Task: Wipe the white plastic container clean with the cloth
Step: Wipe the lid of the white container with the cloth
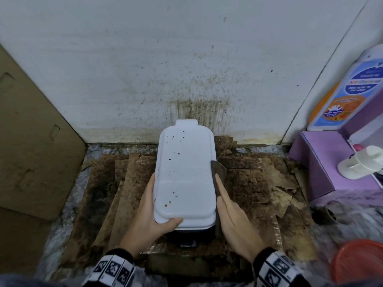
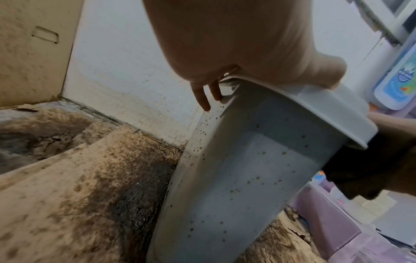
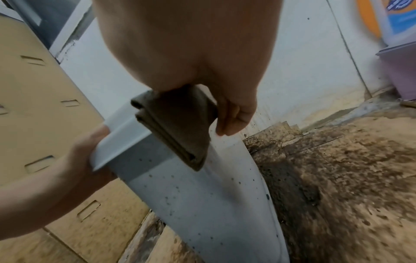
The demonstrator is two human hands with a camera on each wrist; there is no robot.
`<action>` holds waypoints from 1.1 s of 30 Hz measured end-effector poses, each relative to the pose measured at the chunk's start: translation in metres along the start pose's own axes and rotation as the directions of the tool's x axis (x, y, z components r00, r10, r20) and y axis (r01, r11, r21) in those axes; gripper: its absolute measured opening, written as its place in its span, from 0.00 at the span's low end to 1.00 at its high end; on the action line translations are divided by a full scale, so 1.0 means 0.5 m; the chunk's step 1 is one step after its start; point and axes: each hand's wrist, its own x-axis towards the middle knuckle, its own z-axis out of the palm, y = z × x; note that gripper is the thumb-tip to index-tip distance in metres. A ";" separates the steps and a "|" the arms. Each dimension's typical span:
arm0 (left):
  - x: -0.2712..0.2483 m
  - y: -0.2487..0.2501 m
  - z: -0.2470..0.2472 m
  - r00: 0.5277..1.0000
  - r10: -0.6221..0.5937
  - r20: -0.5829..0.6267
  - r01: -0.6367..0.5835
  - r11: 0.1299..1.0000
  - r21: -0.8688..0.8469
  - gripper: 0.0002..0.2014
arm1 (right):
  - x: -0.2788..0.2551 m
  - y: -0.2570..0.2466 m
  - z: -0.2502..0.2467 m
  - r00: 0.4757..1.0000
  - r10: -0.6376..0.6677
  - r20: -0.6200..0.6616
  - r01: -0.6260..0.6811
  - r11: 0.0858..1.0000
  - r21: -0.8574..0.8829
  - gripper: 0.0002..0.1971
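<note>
White container (image 1: 184, 172) — speckled side, folded cloth (image 3: 178, 128) only wrist-visible.

Container (image 1: 184, 172): white plastic, long rectangular with rounded corners and a flared rim, tab at the far end. Broad face up toward the head camera, standing on stained cardboard sheets close to the wall. Dark and brown specks scattered over top face and both long sides. Cloth (image 1: 219, 172): brown, folded in several layers, lying flat against the container's right side, just under the rim, near end.
</note>
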 end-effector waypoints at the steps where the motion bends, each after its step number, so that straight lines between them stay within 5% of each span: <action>1: 0.000 0.001 0.000 1.000 0.004 -0.001 -0.004 1.000 -0.001 0.58 | -0.002 0.004 0.008 1.000 -0.008 -0.018 0.009 1.000 0.024 0.22; 6: -0.002 0.001 -0.001 1.000 0.014 -0.002 -0.014 1.000 -0.007 0.58 | 0.026 -0.001 0.013 0.984 -0.082 -0.155 0.102 0.987 0.127 0.25; 12: -0.003 0.012 0.000 0.999 0.044 0.002 -0.044 0.999 -0.005 0.53 | 0.092 -0.016 -0.007 0.997 -0.056 -0.053 0.070 0.945 0.321 0.27; 20: 0.002 -0.004 0.000 1.000 0.018 -0.003 -0.018 1.000 0.022 0.58 | 0.096 -0.041 0.002 0.998 -0.047 -0.048 0.059 0.952 0.301 0.28; 25: 0.001 -0.017 -0.002 1.000 -0.006 -0.019 0.006 0.999 0.045 0.60 | 0.070 -0.049 0.028 0.968 -0.209 -0.140 0.210 0.978 -0.010 0.28; 28: 0.000 -0.025 -0.003 0.999 -0.023 -0.022 0.025 0.998 0.054 0.62 | 0.070 -0.057 0.022 0.955 -0.290 -0.058 0.267 0.929 -0.255 0.28; 33: 0.004 -0.030 -0.004 0.999 -0.028 -0.015 0.029 0.998 0.057 0.62 | 0.092 -0.086 0.008 0.972 -0.215 0.090 0.231 0.840 -0.490 0.31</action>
